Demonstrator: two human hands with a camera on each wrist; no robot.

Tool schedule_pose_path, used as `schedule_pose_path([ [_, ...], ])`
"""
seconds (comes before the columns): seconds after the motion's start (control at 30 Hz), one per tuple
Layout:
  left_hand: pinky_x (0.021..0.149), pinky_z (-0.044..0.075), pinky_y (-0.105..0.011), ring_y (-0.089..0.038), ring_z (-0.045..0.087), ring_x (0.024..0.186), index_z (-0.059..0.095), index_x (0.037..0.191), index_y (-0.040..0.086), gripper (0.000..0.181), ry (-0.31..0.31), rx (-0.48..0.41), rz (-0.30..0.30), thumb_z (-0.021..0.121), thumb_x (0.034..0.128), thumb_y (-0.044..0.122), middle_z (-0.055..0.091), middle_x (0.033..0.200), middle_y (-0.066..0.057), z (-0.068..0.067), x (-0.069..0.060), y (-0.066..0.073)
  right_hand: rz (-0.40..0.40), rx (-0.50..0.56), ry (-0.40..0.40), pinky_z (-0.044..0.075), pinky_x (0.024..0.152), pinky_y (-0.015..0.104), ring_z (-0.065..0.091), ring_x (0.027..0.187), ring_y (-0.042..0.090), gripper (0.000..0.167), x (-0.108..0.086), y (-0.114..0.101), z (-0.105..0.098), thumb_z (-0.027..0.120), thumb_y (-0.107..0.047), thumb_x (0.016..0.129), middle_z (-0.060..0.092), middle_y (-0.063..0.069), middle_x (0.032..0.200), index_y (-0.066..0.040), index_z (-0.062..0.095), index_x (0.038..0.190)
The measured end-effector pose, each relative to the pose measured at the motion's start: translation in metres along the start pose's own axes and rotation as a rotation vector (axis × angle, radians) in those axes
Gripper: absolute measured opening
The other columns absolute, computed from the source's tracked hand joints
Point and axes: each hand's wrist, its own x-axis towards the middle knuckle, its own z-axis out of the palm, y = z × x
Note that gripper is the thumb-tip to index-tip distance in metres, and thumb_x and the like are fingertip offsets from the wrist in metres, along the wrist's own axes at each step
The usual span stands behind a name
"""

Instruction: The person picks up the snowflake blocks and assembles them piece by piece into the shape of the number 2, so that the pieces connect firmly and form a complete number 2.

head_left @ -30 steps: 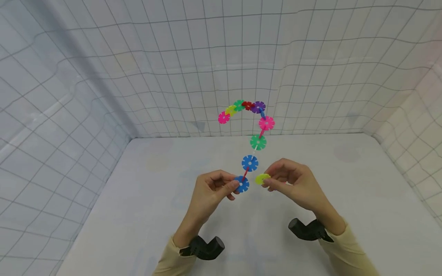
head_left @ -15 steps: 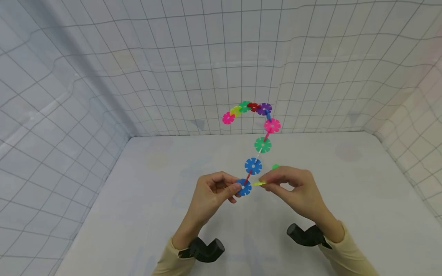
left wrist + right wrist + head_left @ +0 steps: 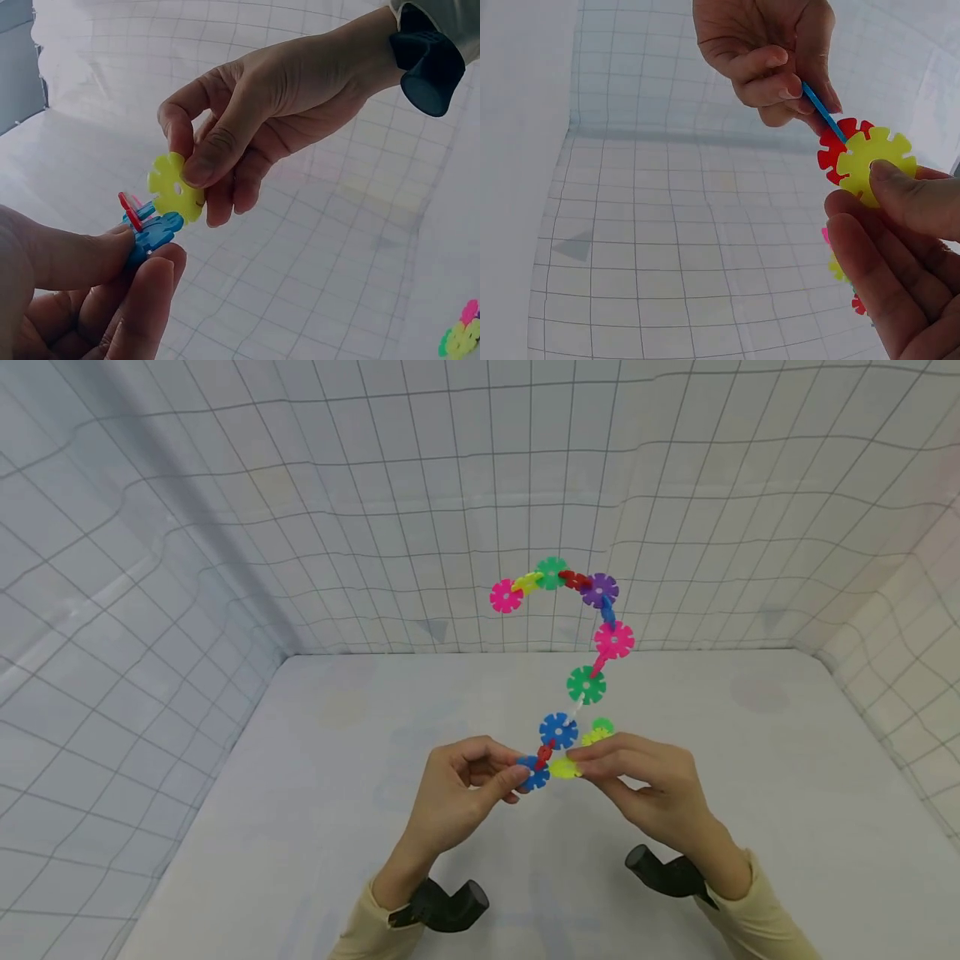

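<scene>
My left hand pinches a blue notched disc at the near end of a curved chain of colored discs. The chain runs up through a red disc, another blue disc, a green disc and a pink disc to a pink disc at its far end. My right hand pinches a yellow disc by its edge. In the left wrist view the yellow disc meets the edge of the blue disc; whether their notches interlock I cannot tell.
Beyond my right fingers lie a green disc and a yellow disc, partly hidden. A white surface lies under the hands, with grid-patterned white sheeting behind and at both sides.
The yellow disc has moved left to the blue disc and turned. The chain's far part has swung right, and its near end has shifted slightly down and right. A green and a yellow disc have come into view.
</scene>
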Motion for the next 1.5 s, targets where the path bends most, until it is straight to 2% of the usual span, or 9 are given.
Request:
schedule_pose_path([
  [0.23,0.057,0.056,-0.038,-0.022,0.067,0.062,0.068,0.091,-0.004,0.006,-0.005,0.008,0.047,0.067,0.0849,-0.005,0.070,0.079,-0.013,0.002,0.000,0.001,0.022,0.011,-0.015,0.052,0.075,0.022,0.069,0.081,0.020,0.022,-0.002,-0.001,-0.002,0.062,-0.020,0.093,0.070,0.013,0.088,-0.002,0.068,0.084],
  [0.7,0.056,0.056,-0.039,-0.022,0.067,0.062,0.068,0.090,-0.005,0.005,-0.013,-0.017,0.044,0.067,0.0846,-0.005,0.070,0.079,-0.014,0.005,-0.001,0.001,0.025,0.081,-0.044,0.052,0.076,0.024,0.069,0.082,0.022,0.017,-0.004,0.001,0.000,0.062,-0.015,0.093,0.071,0.014,0.089,-0.001,0.067,0.087],
  [0.8,0.055,0.056,-0.039,-0.022,0.067,0.061,0.068,0.090,-0.006,0.005,-0.008,-0.019,0.046,0.067,0.0845,-0.005,0.069,0.078,-0.014,0.005,-0.001,0.001,-0.006,0.037,-0.040,0.052,0.078,0.024,0.069,0.079,0.022,0.017,-0.004,0.000,0.002,0.060,-0.014,0.094,0.071,0.014,0.088,-0.001,0.067,0.085],
  [0.87,0.055,0.056,-0.039,-0.022,0.067,0.061,0.068,0.089,-0.006,0.005,-0.001,-0.023,0.042,0.067,0.0846,-0.005,0.069,0.078,-0.015,0.006,-0.001,0.002,-0.033,-0.024,-0.037,0.053,0.073,0.024,0.069,0.076,0.021,0.019,-0.004,-0.001,0.003,0.058,-0.016,0.095,0.071,0.013,0.086,-0.002,0.067,0.084],
  [0.97,0.055,0.055,-0.039,-0.021,0.067,0.059,0.067,0.088,-0.008,0.005,0.007,-0.038,0.032,0.067,0.0849,-0.004,0.069,0.078,-0.016,0.007,-0.001,0.002,-0.080,-0.130,-0.025,0.054,0.064,0.022,0.069,0.071,0.020,0.023,-0.003,-0.004,0.006,0.056,-0.018,0.097,0.071,0.011,0.084,-0.005,0.065,0.079],
  [1.07,0.055,0.055,-0.040,-0.021,0.067,0.060,0.066,0.087,-0.010,0.005,0.009,-0.072,0.023,0.066,0.0853,-0.005,0.069,0.077,-0.018,0.008,-0.002,0.002,-0.110,-0.187,-0.009,0.050,0.053,0.018,0.068,0.067,0.021,0.026,-0.002,-0.007,0.008,0.056,-0.017,0.097,0.070,0.011,0.081,-0.006,0.062,0.075],
  [1.17,0.055,0.055,-0.040,-0.021,0.067,0.060,0.065,0.087,-0.010,0.005,0.006,-0.099,0.022,0.065,0.0853,-0.006,0.068,0.077,-0.020,0.008,-0.002,0.002,-0.140,-0.205,0.005,0.048,0.049,0.016,0.067,0.063,0.021,0.027,-0.001,-0.008,0.011,0.055,-0.016,0.097,0.069,0.012,0.079,-0.005,0.059,0.073],
  [1.33,0.054,0.055,-0.040,-0.023,0.067,0.059,0.065,0.086,-0.010,0.004,-0.001,-0.097,0.022,0.065,0.0853,-0.006,0.068,0.078,-0.020,0.008,-0.001,-0.001,-0.173,-0.245,0.007,0.051,0.051,0.020,0.065,0.058,0.019,0.029,-0.003,-0.006,0.015,0.053,-0.017,0.098,0.066,0.010,0.076,-0.005,0.056,0.073],
  [1.5,0.057,0.056,-0.038,-0.023,0.067,0.060,0.065,0.086,-0.011,0.005,0.025,-0.067,-0.014,0.066,0.0853,-0.005,0.068,0.081,-0.019,0.005,0.002,-0.006,-0.132,-0.246,-0.025,0.052,0.053,0.021,0.066,0.062,0.018,0.025,-0.005,-0.003,0.016,0.052,-0.017,0.099,0.068,0.010,0.078,-0.003,0.060,0.079],
])
